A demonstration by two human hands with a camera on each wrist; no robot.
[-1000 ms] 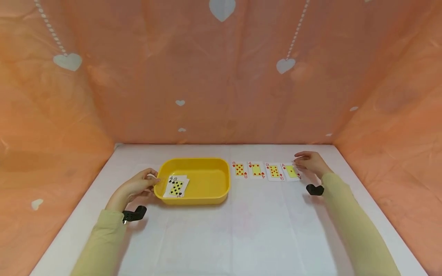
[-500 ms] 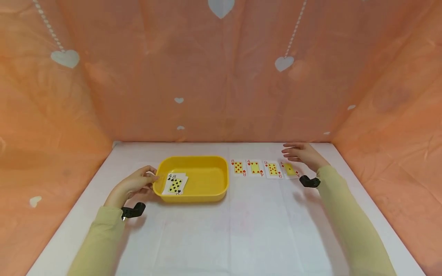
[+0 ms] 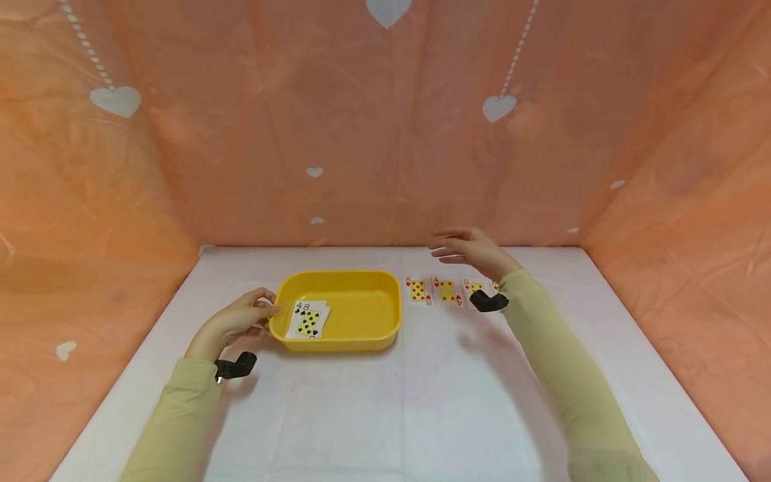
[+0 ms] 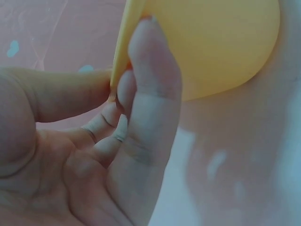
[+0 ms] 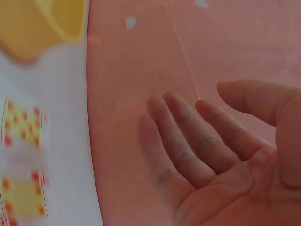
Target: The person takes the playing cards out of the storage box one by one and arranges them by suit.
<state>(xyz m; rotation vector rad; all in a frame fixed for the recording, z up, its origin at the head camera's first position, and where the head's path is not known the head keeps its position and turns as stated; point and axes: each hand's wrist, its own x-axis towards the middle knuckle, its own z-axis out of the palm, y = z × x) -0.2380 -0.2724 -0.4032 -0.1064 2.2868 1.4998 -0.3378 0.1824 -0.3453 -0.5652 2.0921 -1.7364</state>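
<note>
My left hand (image 3: 241,314) pinches the left rim of a yellow tray (image 3: 385,343), thumb on one side of the wall and fingers on the other, as the left wrist view shows. Inside the tray's left end lie overlapping playing cards, an eight of spades (image 3: 308,323) on top and a four behind it. Raised above the table's back part, my right hand (image 3: 472,251) has its fingers spread and holds nothing. Below it lie the eight of hearts (image 3: 418,292), the four of hearts (image 3: 447,291) and a nine of diamonds (image 3: 474,288); the ace of diamonds is mostly hidden behind my wrist.
A white-covered table (image 3: 343,415) bears everything. Orange cloth (image 3: 373,147) with pale hearts hangs behind it and along both sides. Black wrist cameras (image 3: 489,301) sit on both wrists. The row of cards begins just right of the tray.
My right hand has risen from beside the ace of diamonds and swung left over the row of cards. My left hand has kept its hold on the tray, and the cards have stayed put.
</note>
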